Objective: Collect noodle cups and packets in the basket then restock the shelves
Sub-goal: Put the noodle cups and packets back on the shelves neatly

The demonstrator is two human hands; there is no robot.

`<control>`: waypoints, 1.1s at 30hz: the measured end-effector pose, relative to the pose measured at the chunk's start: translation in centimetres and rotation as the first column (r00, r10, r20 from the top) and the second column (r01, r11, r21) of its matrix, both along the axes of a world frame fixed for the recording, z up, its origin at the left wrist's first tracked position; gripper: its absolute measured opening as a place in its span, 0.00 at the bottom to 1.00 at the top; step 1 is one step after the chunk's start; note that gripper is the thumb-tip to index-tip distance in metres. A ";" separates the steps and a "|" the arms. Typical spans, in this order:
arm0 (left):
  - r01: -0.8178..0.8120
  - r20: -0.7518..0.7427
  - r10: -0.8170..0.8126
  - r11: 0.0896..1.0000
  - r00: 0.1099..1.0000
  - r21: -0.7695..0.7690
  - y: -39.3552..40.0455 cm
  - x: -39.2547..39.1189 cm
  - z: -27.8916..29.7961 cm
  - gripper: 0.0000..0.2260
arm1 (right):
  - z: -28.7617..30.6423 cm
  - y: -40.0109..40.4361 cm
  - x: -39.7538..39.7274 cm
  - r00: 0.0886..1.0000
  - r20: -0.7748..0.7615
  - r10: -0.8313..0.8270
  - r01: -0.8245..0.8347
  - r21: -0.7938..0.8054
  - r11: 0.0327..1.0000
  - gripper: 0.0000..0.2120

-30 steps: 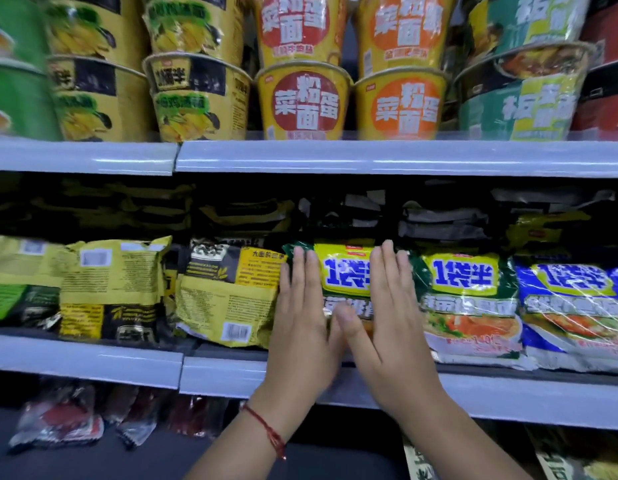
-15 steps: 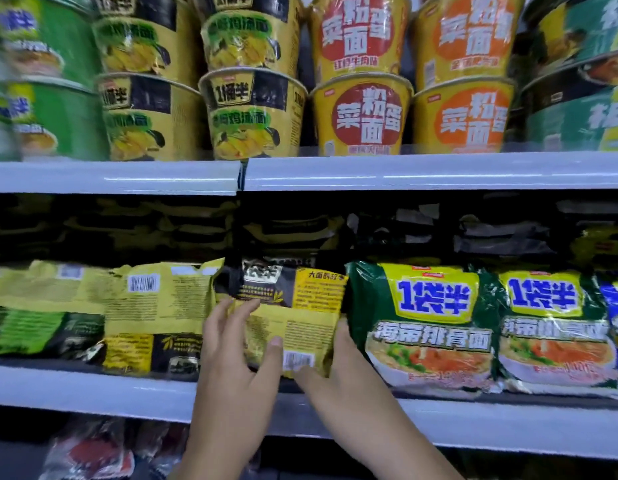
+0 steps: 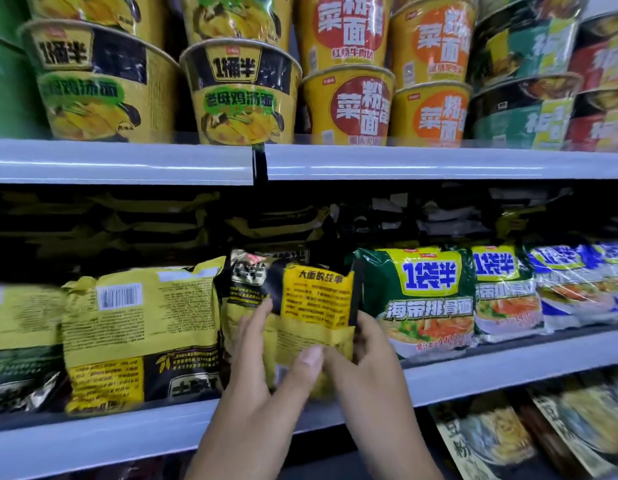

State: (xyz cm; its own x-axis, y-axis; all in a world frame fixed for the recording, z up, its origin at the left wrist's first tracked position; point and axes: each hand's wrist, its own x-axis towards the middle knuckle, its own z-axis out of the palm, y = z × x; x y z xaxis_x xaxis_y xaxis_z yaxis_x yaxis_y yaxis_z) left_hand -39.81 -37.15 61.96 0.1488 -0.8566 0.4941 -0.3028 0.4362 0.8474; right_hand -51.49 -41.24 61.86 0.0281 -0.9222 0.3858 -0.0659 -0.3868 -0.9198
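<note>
Yellow-black noodle packet [image 3: 314, 306] upright at front of middle shelf [image 3: 508, 372], back side facing out, pinched betw both hands. Left hand [image 3: 266, 386]: thumb on front, fingers curled round left edge. Right hand [image 3: 366, 358]: gripping lower right corner. Prob light, crinkly film, brittle block inside — hold by side edges, no squeezing middle. Tight fit: yellow packet [image 3: 141, 337] just left, green packet [image 3: 418, 299] touching on right. Shelf lip below, dark stacked packs behind; some headroom under upper shelf [image 3: 439, 162] w/ cups [image 3: 241, 95].

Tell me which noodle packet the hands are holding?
The yellow-and-black packet in the middle shelf row, between the barcode-back yellow packet and green packet. Both hands, left and right, grip it.
</note>
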 end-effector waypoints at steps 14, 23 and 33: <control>0.112 -0.436 -0.128 0.992 0.891 -0.062 -1.1 3.7 2.9 0.22 | 1.8 1.9 -0.6 0.946 -0.214 0.243 -0.301 -0.310 0.902 0.16; -0.217 0.035 0.233 0.942 0.972 -0.256 -6.4 3.0 1.9 0.29 | -1.6 -5.6 -1.6 0.637 -0.626 -0.450 -0.115 -0.654 0.747 0.33; -0.198 0.708 0.607 0.792 0.361 -0.578 -7.5 3.3 -1.2 0.30 | -2.5 -8.6 -1.3 0.507 -0.625 -0.594 -0.168 -0.747 0.643 0.35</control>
State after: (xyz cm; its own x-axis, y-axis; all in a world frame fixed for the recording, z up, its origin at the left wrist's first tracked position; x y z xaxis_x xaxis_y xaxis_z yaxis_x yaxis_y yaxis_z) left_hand -36.54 -44.67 60.77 -0.2272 -0.5539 0.8010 -0.9678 0.2198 -0.1226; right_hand -52.76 -49.81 59.33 0.4953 -0.4230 0.7588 -0.7464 -0.6542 0.1224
